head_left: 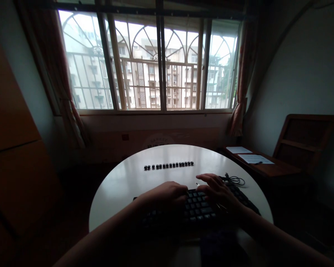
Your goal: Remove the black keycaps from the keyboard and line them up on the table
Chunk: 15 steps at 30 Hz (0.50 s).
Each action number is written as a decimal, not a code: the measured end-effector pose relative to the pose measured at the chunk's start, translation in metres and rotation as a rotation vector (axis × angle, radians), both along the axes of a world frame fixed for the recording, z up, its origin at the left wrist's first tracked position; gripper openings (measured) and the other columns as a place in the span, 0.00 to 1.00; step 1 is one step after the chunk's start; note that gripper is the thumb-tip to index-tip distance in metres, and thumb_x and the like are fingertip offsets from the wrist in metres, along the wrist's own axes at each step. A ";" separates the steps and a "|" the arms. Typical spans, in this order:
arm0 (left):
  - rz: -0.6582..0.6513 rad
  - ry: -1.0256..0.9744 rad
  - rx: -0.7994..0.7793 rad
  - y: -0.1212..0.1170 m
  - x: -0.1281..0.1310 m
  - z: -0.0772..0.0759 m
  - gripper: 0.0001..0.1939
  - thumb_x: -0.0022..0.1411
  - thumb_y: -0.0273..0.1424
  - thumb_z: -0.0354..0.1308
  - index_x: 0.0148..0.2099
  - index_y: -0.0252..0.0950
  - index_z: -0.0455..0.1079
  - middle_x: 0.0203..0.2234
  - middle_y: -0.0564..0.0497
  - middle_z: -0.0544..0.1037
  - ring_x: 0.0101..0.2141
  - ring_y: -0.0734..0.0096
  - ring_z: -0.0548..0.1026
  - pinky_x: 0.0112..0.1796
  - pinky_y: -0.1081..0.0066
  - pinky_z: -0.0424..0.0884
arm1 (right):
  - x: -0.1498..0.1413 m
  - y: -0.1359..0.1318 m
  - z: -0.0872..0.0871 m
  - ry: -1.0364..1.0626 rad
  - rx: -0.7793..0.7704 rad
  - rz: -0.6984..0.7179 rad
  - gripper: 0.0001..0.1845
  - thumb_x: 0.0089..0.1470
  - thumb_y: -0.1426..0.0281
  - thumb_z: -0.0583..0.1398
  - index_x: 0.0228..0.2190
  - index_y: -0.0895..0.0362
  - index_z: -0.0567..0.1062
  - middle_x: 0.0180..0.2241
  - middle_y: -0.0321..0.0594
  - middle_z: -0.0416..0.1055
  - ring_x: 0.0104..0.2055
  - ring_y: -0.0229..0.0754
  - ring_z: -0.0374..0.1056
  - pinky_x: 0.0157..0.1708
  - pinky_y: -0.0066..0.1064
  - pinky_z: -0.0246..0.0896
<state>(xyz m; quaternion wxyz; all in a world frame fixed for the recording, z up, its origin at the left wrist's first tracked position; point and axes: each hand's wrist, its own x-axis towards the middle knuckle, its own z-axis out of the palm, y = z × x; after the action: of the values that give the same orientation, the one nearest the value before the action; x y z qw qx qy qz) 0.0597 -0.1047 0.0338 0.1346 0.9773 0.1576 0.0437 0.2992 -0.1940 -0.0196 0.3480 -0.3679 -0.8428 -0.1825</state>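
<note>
A black keyboard [198,204] lies near the front of the round white table, partly hidden by my hands and forearms. My left hand [171,193] is closed at its upper edge, with curled fingertips against the top row; anything they pinch is hidden. Over the keyboard's right part, my right hand [215,190] is curled around a slim tool [197,184]. Its pale end shows between thumb and forefinger, and thin metal wires stick out below the palm. Beyond the hands, several black keycaps [170,165] stand in a row.
A coiled black cable [235,180] lies behind the keyboard's right end. The white table [108,196] has a rounded edge. On its right, a wooden chair [285,168] carries paper sheets [254,159] and a dark pen [258,163]. A barred window gives light from ahead.
</note>
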 end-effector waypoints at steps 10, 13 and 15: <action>-0.078 -0.009 0.089 -0.004 0.007 -0.011 0.10 0.67 0.34 0.54 0.48 0.38 0.70 0.41 0.47 0.76 0.41 0.63 0.74 0.41 0.69 0.68 | -0.002 0.007 -0.017 -0.050 0.098 0.033 0.14 0.61 0.76 0.53 0.47 0.55 0.70 0.30 0.37 0.68 0.28 0.39 0.62 0.29 0.31 0.57; -0.141 -0.018 0.130 0.000 0.008 -0.016 0.11 0.67 0.33 0.56 0.50 0.37 0.70 0.42 0.46 0.76 0.41 0.64 0.74 0.42 0.69 0.68 | -0.003 0.009 -0.023 -0.104 0.081 0.038 0.17 0.62 0.74 0.55 0.52 0.53 0.69 0.30 0.36 0.68 0.28 0.38 0.62 0.30 0.30 0.57; -0.184 -0.036 0.150 0.002 0.009 -0.019 0.09 0.66 0.31 0.57 0.48 0.36 0.71 0.41 0.46 0.76 0.41 0.64 0.73 0.42 0.69 0.68 | -0.004 0.011 -0.025 -0.140 0.071 0.052 0.17 0.62 0.73 0.55 0.52 0.52 0.69 0.31 0.37 0.69 0.29 0.38 0.63 0.31 0.30 0.58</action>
<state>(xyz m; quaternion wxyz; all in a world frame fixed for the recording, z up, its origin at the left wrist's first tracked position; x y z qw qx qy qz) 0.0689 -0.1028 0.0152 0.0676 0.9940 0.0613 0.0606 0.2949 -0.1835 -0.0442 0.3056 -0.3197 -0.8673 -0.2286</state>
